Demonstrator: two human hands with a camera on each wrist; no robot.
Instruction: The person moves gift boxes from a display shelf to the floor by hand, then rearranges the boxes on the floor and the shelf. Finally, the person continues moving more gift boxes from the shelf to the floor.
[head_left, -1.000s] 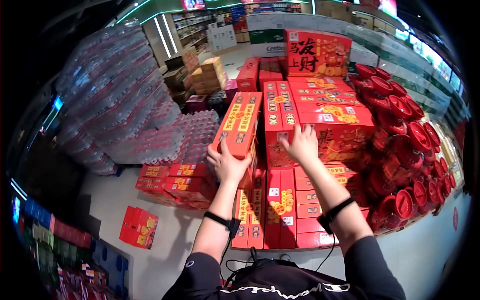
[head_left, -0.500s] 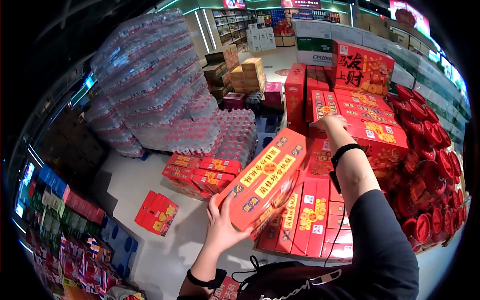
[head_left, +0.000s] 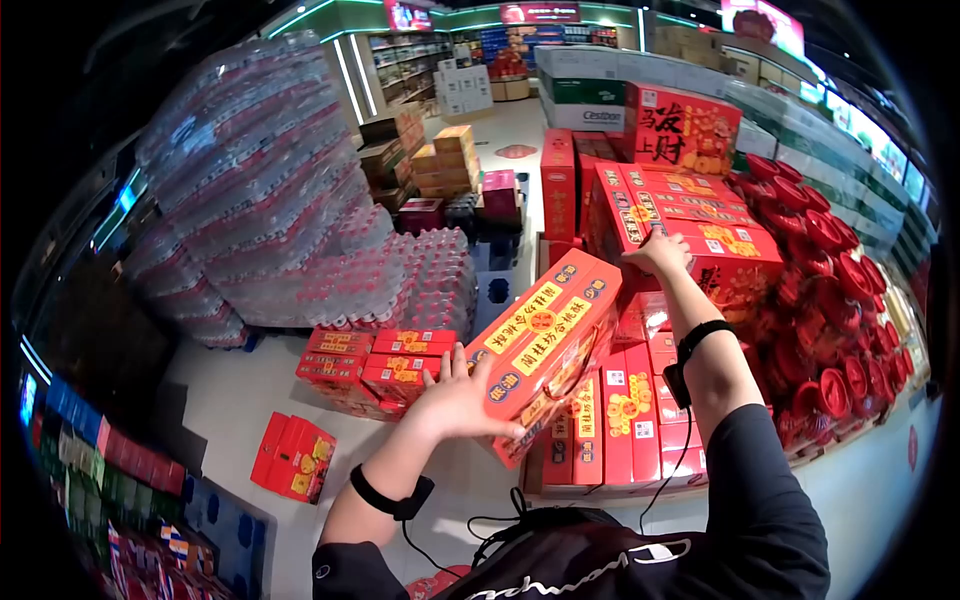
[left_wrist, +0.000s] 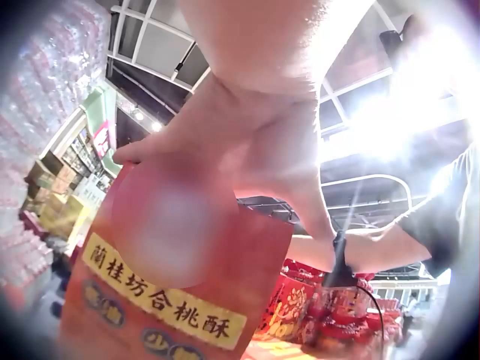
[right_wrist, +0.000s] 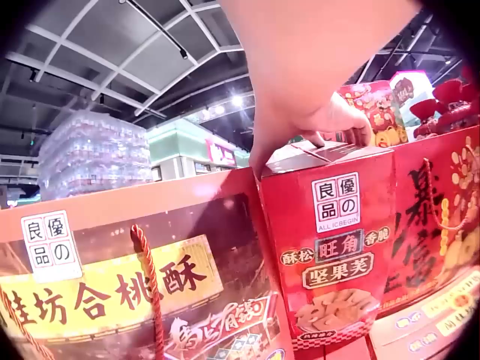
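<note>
Judging by how things lie: about midway through shifting one box. Already lifted clear of the display, not yet set down anywhere.

Propping the long orange gift box (head_left: 545, 345) from its lower end with the left hand (head_left: 460, 400): palm and spread, fairly straight fingers flat against the cardboard, nothing curled tightly round it. Tilted, with the far end up near the right hand (head_left: 660, 250) and the near end down at the left palm. Hanging in the air, then, just in front of the stacked red boxes (head_left: 610, 420) that stand below the right forearm.

Reaching forward and up with the right hand to the red carton (head_left: 700, 235) on top of the pile, fingers bent over its upper edge (plain enough from the right wrist view, where the right hand (right_wrist: 315, 112) hooks the top flap of that red carton (right_wrist: 330, 225)). Steadying rather than lifting, at a guess.

As to containers: all sealed. Orange box closed, rope handle (right_wrist: 146, 277) lying down its side, contents hidden. Red carton shut too, only a printed picture of pastries on the face. Left of the left hand, shrink-wrapped packs of bottled water (head_left: 260, 210) piled high; just beyond its fingertips, a low stack of red cases (head_left: 385, 365). Right of the right hand, round red tubs (head_left: 850, 290), lids on, contents unseen.
</note>
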